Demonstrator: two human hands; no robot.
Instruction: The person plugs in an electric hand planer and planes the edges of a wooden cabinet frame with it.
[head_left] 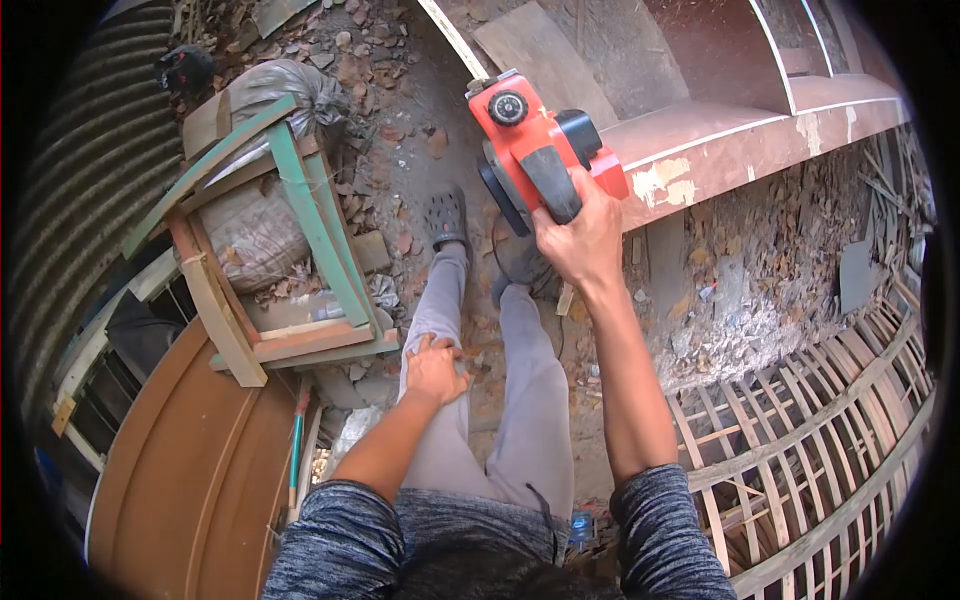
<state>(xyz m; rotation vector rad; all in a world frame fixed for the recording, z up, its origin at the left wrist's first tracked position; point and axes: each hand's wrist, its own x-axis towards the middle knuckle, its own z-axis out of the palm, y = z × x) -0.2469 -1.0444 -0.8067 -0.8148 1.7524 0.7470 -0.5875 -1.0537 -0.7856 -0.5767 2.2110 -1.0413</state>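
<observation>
The right hand (578,240) is clenched on the handle of the red electric planer (535,150), which sits at the near end of the reddish curved board (760,130); the left hand (434,370) rests loosely curled on the thigh, gripping nothing. Judging by the patchy paint beside the planer, planing looks barely begun; most of the board remains.

The right hand (578,240) covered the lower end of the electric planer's (535,150) black handle, and the planer's sole could not be seen from above. The brown curved wooden beam (740,140) ran out past the dark fisheye border at the upper right. The left hand's (435,370) fingertips curled out of sight against the grey trouser leg (440,300).
</observation>
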